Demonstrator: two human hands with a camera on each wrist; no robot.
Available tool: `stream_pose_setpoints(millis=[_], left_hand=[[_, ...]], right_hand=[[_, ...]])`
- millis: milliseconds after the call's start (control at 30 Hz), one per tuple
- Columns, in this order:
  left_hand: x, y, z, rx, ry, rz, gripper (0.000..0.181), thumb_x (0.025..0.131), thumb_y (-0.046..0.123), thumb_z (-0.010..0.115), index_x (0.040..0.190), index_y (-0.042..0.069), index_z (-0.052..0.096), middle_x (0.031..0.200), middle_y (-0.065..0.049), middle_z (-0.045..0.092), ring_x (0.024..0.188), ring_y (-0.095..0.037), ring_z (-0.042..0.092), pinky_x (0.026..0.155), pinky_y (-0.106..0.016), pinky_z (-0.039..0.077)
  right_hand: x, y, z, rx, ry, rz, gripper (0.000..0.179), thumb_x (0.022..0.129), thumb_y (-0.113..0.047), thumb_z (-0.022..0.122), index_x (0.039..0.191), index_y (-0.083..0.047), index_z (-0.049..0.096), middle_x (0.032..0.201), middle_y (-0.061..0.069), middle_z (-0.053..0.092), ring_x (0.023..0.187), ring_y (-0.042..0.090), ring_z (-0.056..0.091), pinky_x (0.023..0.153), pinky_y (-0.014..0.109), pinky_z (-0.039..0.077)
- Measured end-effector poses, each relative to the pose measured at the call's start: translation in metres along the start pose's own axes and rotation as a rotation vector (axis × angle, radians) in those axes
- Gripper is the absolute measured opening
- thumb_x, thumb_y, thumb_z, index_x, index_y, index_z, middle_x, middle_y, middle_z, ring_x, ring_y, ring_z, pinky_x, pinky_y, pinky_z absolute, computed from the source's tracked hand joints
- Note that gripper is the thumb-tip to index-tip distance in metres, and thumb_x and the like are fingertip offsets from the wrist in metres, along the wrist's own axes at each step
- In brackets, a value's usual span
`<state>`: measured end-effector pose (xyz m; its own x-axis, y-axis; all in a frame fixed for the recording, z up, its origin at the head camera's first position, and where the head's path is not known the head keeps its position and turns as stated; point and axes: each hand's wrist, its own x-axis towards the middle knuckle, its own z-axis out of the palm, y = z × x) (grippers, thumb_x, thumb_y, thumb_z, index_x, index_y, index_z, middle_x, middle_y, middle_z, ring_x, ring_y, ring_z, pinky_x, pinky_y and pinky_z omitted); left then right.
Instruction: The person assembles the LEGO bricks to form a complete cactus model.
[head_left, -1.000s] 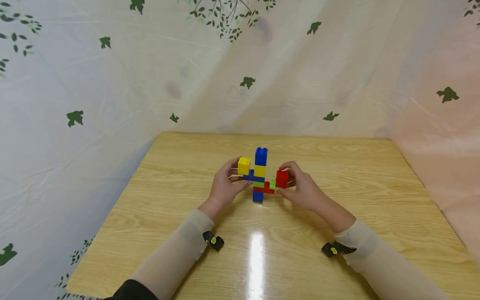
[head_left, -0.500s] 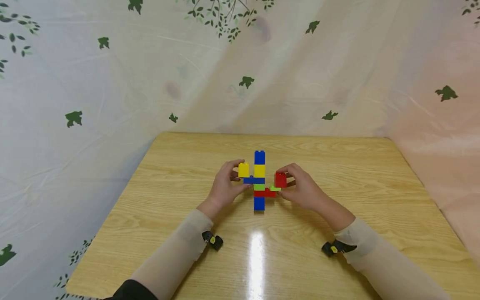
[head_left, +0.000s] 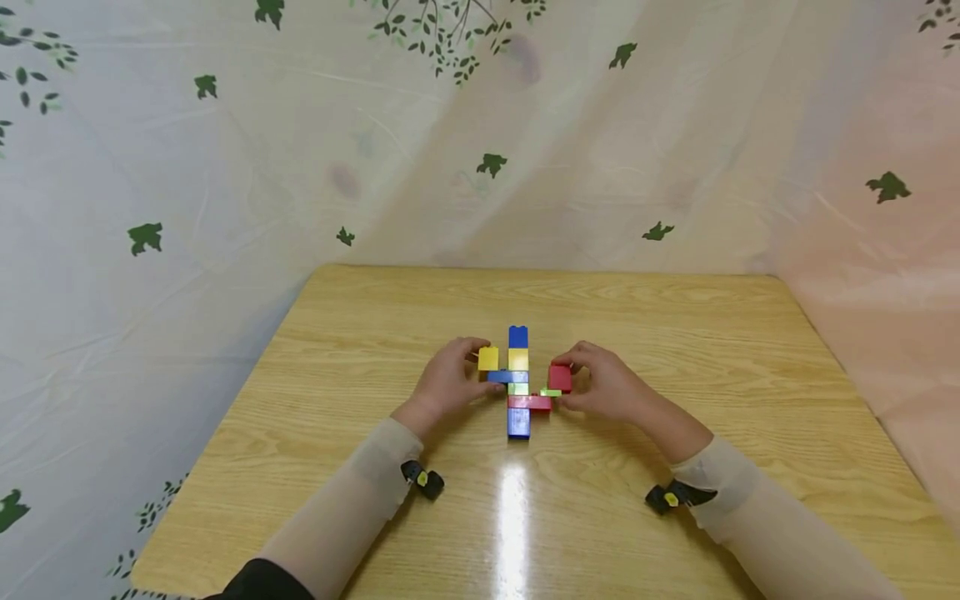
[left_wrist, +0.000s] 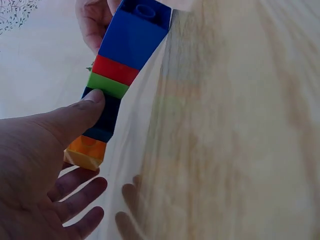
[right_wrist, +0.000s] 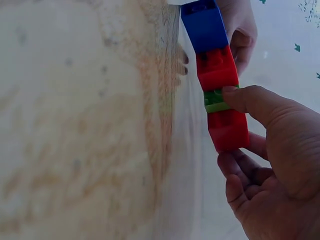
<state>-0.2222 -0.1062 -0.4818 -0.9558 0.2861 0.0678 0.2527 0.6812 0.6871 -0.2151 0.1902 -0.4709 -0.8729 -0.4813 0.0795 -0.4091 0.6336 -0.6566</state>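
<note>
Both hands hold one figure of toy building bricks between them, close over the table. Its central column has a blue brick [head_left: 518, 337] at the far end, then a yellow brick [head_left: 518, 359], a long blue brick, a green layer, a long red brick [head_left: 529, 402] and a blue brick [head_left: 518, 422] nearest me. My left hand [head_left: 446, 383] grips the left arm, thumb on the long blue brick [left_wrist: 102, 117], fingers behind its yellow end brick [head_left: 488, 358]. My right hand [head_left: 603, 383] pinches the right arm, thumb at the light green plate [right_wrist: 216, 101], fingers behind the red end brick [right_wrist: 228, 131].
The wood-grain table [head_left: 360, 333] spreads around the hands, with a bright glare strip in front of them. A pale sheet [head_left: 420, 183] with leaf prints hangs behind and at both sides. A black wrist camera [head_left: 423, 481] sits on the left sleeve, another [head_left: 671, 498] on the right.
The brick figure has tipped back and come lower in the head view, its front faces now turned up toward me. Both hands have moved slightly down with it, keeping their grips.
</note>
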Motion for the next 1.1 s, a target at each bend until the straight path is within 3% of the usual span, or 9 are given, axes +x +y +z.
stream_pose_setpoints(millis=[300, 467, 733, 933, 1000, 1100], left_hand=[[-0.002, 0.004, 0.001, 0.078, -0.077, -0.088, 0.076, 0.082, 0.044, 0.091, 0.146, 0.016, 0.061, 0.142, -0.003, 0.06, 0.132, -0.024, 0.055, 0.115, -0.043, 0.044], [-0.003, 0.003, 0.002, 0.072, -0.084, -0.097, 0.076, 0.082, 0.043, 0.091, 0.146, 0.016, 0.061, 0.145, -0.003, 0.059, 0.135, -0.026, 0.052, 0.116, -0.045, 0.042], [-0.002, 0.0, 0.003, 0.075, -0.093, -0.088, 0.077, 0.081, 0.043, 0.092, 0.146, 0.016, 0.06, 0.147, -0.004, 0.057, 0.138, -0.027, 0.05, 0.117, -0.045, 0.041], [-0.001, -0.007, -0.006, 0.053, -0.183, -0.011, 0.102, 0.082, 0.048, 0.09, 0.163, 0.014, 0.038, 0.163, -0.006, 0.044, 0.15, -0.029, 0.039, 0.122, -0.046, 0.032], [-0.001, -0.011, -0.013, 0.11, -0.189, 0.037, 0.106, 0.083, 0.058, 0.085, 0.165, 0.016, 0.033, 0.166, -0.007, 0.039, 0.153, -0.032, 0.034, 0.125, -0.049, 0.026], [-0.004, -0.017, -0.022, 0.239, -0.151, 0.097, 0.104, 0.086, 0.072, 0.072, 0.166, 0.02, 0.032, 0.169, -0.008, 0.033, 0.155, -0.034, 0.027, 0.127, -0.055, 0.012]], right_hand=[[0.002, 0.005, 0.003, -0.007, -0.105, 0.011, 0.048, 0.082, -0.019, 0.091, 0.124, -0.007, 0.071, 0.108, -0.003, 0.063, 0.093, 0.019, 0.057, 0.08, 0.035, 0.053], [0.001, 0.005, 0.003, 0.013, -0.106, -0.001, 0.044, 0.081, -0.018, 0.091, 0.12, -0.008, 0.073, 0.103, -0.003, 0.062, 0.089, 0.019, 0.057, 0.076, 0.032, 0.053], [0.0, 0.004, 0.002, 0.02, -0.124, 0.013, 0.043, 0.082, -0.018, 0.091, 0.12, -0.007, 0.073, 0.104, -0.002, 0.063, 0.09, 0.018, 0.059, 0.08, 0.033, 0.054], [-0.004, 0.007, -0.009, 0.019, -0.163, 0.027, 0.062, 0.088, -0.031, 0.088, 0.14, -0.007, 0.064, 0.122, 0.001, 0.063, 0.113, 0.025, 0.061, 0.1, 0.048, 0.053], [-0.006, 0.01, -0.017, 0.013, -0.149, 0.024, 0.062, 0.091, -0.037, 0.084, 0.142, -0.009, 0.063, 0.13, 0.003, 0.062, 0.123, 0.029, 0.059, 0.105, 0.054, 0.05], [-0.009, 0.016, -0.028, -0.02, -0.1, 0.035, 0.061, 0.094, -0.043, 0.079, 0.144, -0.011, 0.063, 0.143, 0.007, 0.057, 0.134, 0.036, 0.052, 0.11, 0.061, 0.044]])
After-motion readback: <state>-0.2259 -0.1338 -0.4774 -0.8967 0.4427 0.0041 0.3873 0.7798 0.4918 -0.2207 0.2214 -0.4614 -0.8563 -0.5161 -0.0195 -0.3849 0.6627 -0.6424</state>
